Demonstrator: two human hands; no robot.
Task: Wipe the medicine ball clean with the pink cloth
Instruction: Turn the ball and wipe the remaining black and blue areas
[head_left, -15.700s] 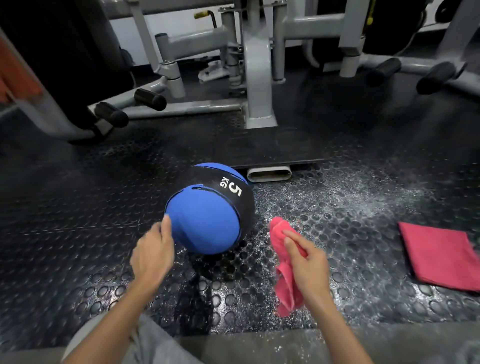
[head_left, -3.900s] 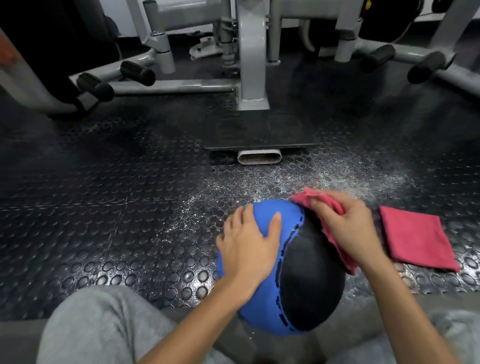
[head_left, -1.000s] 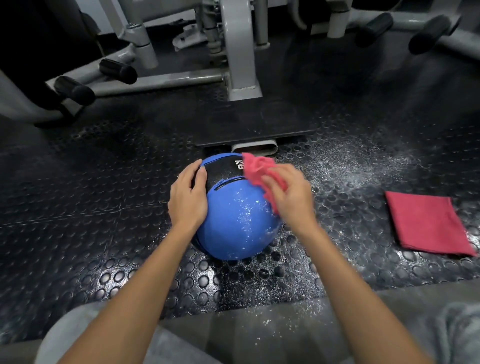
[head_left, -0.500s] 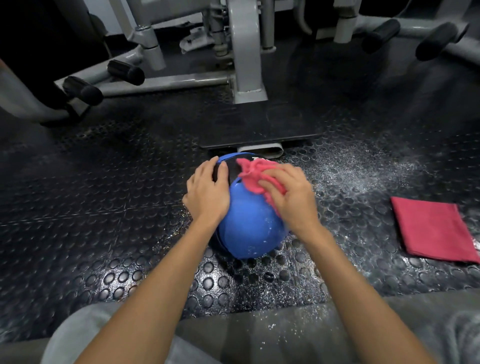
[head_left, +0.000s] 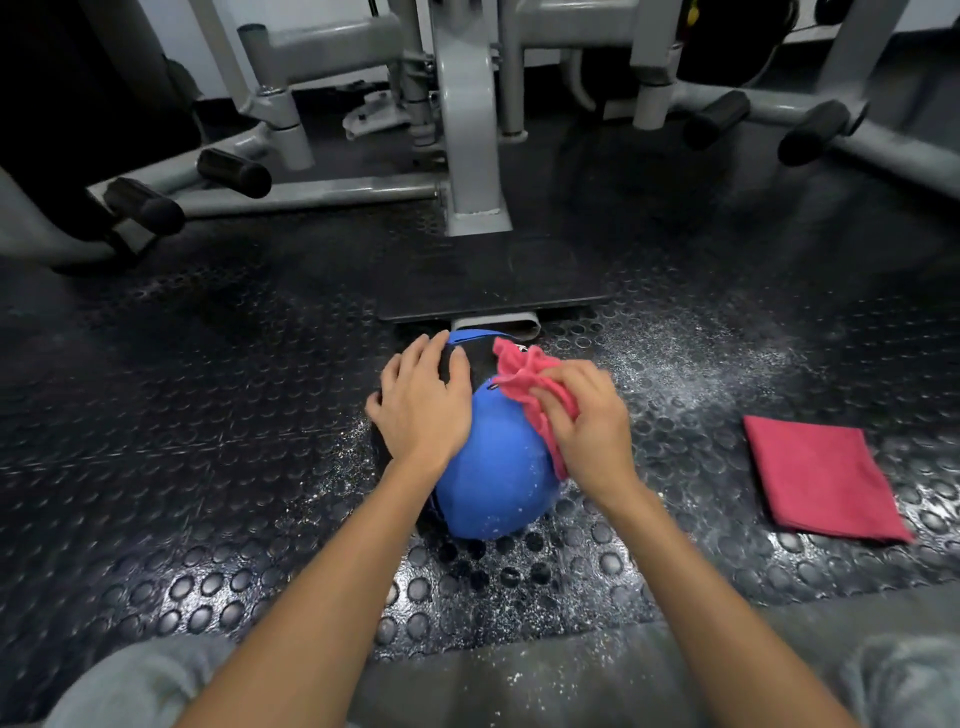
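The blue-and-black medicine ball (head_left: 493, 483) sits on the studded rubber floor (head_left: 208, 467); the left grip (head_left: 421, 405) lies flat-fingered on its upper left, the right grip (head_left: 587, 431) bunches the pink cloth (head_left: 519, 379) against its upper right

We see a black rubber floor (head_left: 208, 415) covered in round raised studs, glossy in its near part. A blue-and-black medicine ball (head_left: 493, 467) sits on it in the middle. Well apart to the right a folded red cloth (head_left: 821, 478) lies flat. White specks (head_left: 675, 353) dust the studs around both. Farther back, a dark flat plate (head_left: 493, 291) and a grey machine frame (head_left: 472, 156) stand on the floor
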